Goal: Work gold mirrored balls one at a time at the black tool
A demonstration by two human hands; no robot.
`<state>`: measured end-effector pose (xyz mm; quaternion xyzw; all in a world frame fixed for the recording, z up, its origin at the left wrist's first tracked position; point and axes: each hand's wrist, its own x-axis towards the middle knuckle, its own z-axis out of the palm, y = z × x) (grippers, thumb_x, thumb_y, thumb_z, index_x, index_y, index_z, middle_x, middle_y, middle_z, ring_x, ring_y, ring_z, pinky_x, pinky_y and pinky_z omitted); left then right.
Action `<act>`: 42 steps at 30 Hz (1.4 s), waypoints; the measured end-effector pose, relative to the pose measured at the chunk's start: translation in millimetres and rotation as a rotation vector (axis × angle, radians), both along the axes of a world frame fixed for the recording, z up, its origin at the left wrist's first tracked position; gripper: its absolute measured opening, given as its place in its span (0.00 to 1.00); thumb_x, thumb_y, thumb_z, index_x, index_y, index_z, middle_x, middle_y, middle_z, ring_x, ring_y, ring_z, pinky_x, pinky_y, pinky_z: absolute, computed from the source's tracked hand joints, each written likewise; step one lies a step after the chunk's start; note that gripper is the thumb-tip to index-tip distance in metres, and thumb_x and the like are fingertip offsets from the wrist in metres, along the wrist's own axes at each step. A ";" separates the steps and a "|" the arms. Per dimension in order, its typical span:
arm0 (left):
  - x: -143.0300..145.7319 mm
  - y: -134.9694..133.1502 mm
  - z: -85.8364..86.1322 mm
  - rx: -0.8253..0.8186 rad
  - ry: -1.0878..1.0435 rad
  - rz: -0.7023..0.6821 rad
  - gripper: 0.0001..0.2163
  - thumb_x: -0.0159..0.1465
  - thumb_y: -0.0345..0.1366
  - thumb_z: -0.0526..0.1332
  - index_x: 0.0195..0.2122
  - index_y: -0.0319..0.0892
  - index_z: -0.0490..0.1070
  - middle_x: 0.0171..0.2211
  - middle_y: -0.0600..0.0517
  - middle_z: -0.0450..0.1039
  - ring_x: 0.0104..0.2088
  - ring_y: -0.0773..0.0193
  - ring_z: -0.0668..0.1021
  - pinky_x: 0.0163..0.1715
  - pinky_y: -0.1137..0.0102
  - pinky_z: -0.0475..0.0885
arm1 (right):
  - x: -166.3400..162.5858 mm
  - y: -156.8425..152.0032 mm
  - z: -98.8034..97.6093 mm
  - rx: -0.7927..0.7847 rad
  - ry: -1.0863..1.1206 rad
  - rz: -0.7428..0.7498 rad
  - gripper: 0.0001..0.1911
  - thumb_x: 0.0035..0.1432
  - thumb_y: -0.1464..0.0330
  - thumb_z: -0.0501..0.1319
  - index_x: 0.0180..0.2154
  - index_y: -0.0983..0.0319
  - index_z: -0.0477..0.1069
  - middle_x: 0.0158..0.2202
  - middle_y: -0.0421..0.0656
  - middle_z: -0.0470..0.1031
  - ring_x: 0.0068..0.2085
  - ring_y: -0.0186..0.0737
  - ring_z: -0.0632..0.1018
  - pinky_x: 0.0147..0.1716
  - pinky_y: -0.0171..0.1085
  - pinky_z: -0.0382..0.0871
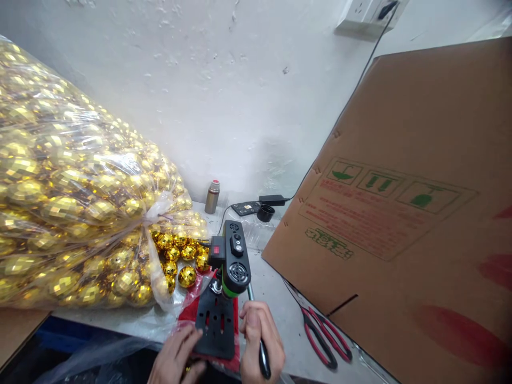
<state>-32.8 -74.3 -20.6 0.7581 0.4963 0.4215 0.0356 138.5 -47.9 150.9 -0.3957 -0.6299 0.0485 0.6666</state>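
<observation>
My right hand [262, 336] is wrapped round the black handle [264, 362] of a metal rod. The rod's shaft [250, 292] runs up beside a small black machine [237, 256] with round grilles and buttons; its far end is hidden. My left hand [178, 352] has thumb and fingers apart, its fingertips at the left edge of the machine's slotted black base plate [215, 330]. A gold glint shows between thumb and fingers, too small to make out fully. Beneath the plate lies red material [190, 308]. Loose gold faceted balls [187, 277] lie left of the machine.
A large clear bag [80, 202] of gold balls fills the left. A big cardboard box [400, 202] leans at right, with red-handled scissors [326, 336] beside it. Behind stand a thermos [212, 197], a black cup [265, 213] and a power adapter [272, 200].
</observation>
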 end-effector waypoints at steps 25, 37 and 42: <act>-25.4 96.2 131.6 -0.589 -0.364 0.046 0.26 0.63 0.50 0.62 0.58 0.44 0.64 0.40 0.49 0.79 0.37 0.52 0.83 0.39 0.61 0.77 | -1.0 -1.4 8.0 0.009 0.008 0.033 0.16 0.69 0.77 0.49 0.29 0.59 0.64 0.26 0.37 0.65 0.27 0.30 0.71 0.27 0.30 0.65; 19.7 38.1 96.8 -1.136 -1.677 -0.033 0.16 0.57 0.35 0.72 0.44 0.42 0.71 0.32 0.53 0.80 0.26 0.66 0.82 0.19 0.79 0.70 | 4.6 -3.3 39.9 -0.106 -0.069 0.032 0.15 0.70 0.76 0.51 0.29 0.59 0.62 0.26 0.36 0.63 0.27 0.29 0.68 0.27 0.28 0.63; 24.5 45.0 78.3 -0.995 -1.353 -0.101 0.33 0.51 0.50 0.75 0.54 0.43 0.68 0.33 0.55 0.77 0.25 0.68 0.79 0.16 0.80 0.65 | 5.3 -4.1 38.6 -0.100 -0.075 0.028 0.15 0.70 0.76 0.50 0.30 0.59 0.63 0.26 0.36 0.63 0.27 0.29 0.69 0.27 0.29 0.64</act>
